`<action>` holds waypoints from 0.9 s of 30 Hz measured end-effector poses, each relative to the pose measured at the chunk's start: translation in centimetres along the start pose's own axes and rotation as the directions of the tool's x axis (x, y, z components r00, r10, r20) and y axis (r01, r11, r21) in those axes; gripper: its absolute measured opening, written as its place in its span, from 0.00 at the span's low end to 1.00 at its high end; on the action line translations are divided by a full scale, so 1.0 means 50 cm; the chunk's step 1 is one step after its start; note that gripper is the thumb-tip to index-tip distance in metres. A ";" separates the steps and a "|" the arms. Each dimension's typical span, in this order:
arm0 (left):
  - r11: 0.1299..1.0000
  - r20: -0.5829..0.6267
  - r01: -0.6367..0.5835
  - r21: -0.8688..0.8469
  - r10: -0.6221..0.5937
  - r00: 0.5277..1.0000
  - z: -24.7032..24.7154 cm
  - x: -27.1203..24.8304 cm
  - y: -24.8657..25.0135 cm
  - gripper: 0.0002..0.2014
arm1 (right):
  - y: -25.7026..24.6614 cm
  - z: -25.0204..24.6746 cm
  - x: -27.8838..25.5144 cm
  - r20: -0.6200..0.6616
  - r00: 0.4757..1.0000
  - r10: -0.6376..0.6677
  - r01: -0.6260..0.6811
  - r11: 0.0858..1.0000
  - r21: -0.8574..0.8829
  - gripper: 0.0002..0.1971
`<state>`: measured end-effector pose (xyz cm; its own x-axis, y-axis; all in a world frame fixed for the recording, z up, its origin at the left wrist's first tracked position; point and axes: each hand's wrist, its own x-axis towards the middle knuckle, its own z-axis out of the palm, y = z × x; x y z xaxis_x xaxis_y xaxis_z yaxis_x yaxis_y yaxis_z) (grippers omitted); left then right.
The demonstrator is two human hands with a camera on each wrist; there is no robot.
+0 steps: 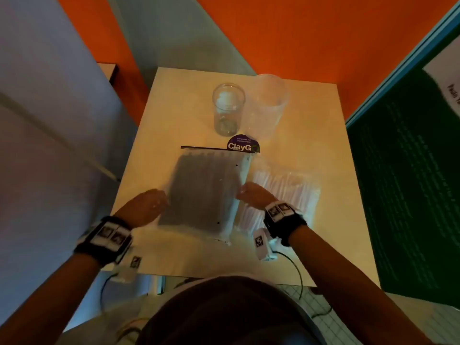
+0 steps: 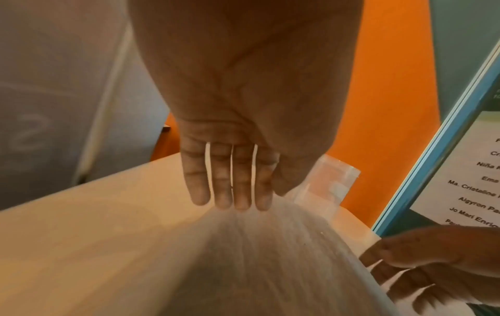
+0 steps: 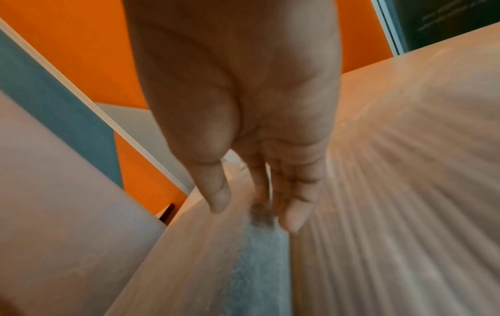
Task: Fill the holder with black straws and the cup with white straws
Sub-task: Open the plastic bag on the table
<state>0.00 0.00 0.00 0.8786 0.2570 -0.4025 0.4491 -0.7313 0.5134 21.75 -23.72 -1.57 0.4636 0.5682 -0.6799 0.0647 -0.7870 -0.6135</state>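
Observation:
A clear bag of black straws [image 1: 206,192] hangs tilted just above the table, held between my two hands. My left hand [image 1: 149,205] pinches its left edge with straight fingers [image 2: 232,192]. At the bag's right edge [image 3: 259,256] my right hand [image 1: 251,195] takes it between thumb and fingers [image 3: 292,213]. A bag of white straws [image 1: 288,195] lies flat on the table to the right, partly under my right wrist. Behind the bags stand a clear, narrow holder [image 1: 227,108] and a wider clear plastic cup [image 1: 270,103]; I see no straws in either.
The small wooden table [image 1: 159,135] has a purple round sticker [image 1: 242,145] near its middle. A green board [image 1: 403,183] stands close on the right, and a pale wall on the left. Cables hang from both wrist cameras below the near edge.

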 end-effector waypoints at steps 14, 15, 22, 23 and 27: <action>0.773 0.063 0.375 -0.512 -0.401 0.914 0.044 0.150 0.030 0.50 | -0.033 0.025 0.083 -0.027 0.988 0.150 -0.132 0.928 0.349 0.29; 0.747 0.079 0.399 -0.532 -0.426 0.901 0.039 0.155 0.028 0.50 | -0.037 0.025 0.086 -0.031 0.993 0.112 -0.092 0.919 0.383 0.28; 0.774 -0.043 0.143 -0.616 -0.214 0.976 -0.009 0.169 0.043 0.18 | -0.085 0.003 0.081 -0.141 0.983 -0.116 0.172 0.849 0.500 0.28; 0.741 -0.118 0.071 -0.668 -0.199 0.973 -0.026 0.167 0.045 0.17 | -0.094 -0.008 0.073 -0.158 0.976 -0.151 0.214 0.806 0.552 0.29; 0.601 -0.351 -0.165 -0.782 -0.208 0.913 -0.102 0.147 0.074 0.22 | -0.152 -0.062 0.021 -0.185 0.914 -0.361 0.388 0.650 0.653 0.28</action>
<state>8.93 2.40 2.80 0.7660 0.6085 -0.2076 0.2522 0.0127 0.9676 24.50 -17.89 3.63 0.5637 0.7588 -0.3262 -0.3553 -0.1337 -0.9251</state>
